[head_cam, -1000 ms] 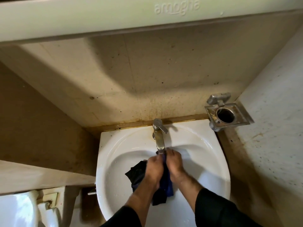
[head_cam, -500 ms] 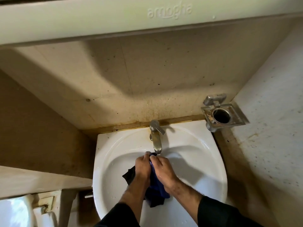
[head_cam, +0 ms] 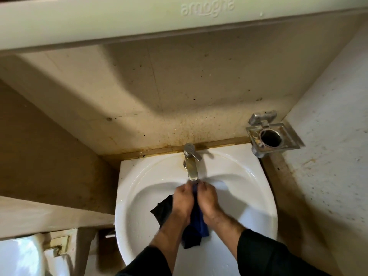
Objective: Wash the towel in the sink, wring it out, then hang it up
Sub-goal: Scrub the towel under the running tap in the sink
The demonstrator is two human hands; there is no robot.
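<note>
Blue towel (head_cam: pixel 196 222) is gripped between left hand (head_cam: pixel 182 202) and right hand (head_cam: pixel 207 202) under tap (head_cam: pixel 191 166).

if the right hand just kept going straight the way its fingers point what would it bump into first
Most likely the tap. The right hand grips the towel with fingers aimed up toward the spout tip, just beyond them. Depth is unclear; it might pass beneath the spout to the sink wall.

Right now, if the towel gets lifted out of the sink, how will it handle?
Probably floppy: the towel droops in loose folds below both hands. Likely wet and heavy for its size, since it sits bunched under the tap. It may drip into the sink.
</note>
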